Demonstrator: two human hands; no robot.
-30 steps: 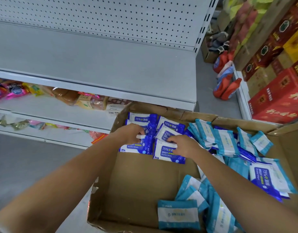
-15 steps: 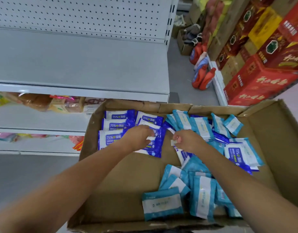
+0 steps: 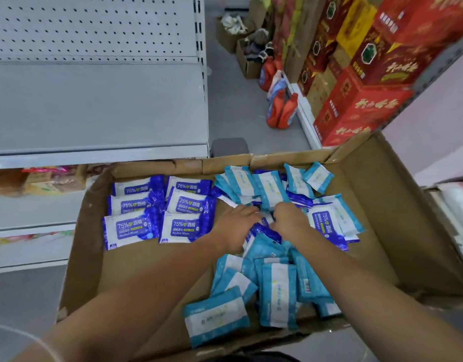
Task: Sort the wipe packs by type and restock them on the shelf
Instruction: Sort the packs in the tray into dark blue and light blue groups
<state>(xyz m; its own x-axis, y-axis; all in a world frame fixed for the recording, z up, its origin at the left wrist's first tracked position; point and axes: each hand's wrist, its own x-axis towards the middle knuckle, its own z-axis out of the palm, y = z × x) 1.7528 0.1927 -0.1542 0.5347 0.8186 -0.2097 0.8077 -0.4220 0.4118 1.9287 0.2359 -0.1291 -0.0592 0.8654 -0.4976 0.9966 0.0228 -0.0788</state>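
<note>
Both hands are down in the middle of the pile, close together but not touching. The left hand lies palm down with its fingers pushed forward under the wipe packs. The right hand is beside it, knuckles up, fingertips buried in the same spot (whether either one actually grips a pack cannot be told, as the fingers are hidden).

To the left of the hands, the dark blue packs marked 75% lie flat in two neat columns against the far-left corner of the cardboard box. The light blue packs sit in a loose heap, some along the far wall and more spilling toward the near edge. One stray dark blue pack lies among them, just right of the right hand.

Behind the box stands a grey shelf with a pegboard back. Snack packets sit on the level below it. Across the aisle, red cartons are stacked, with orange bottles on the floor in front of them.
</note>
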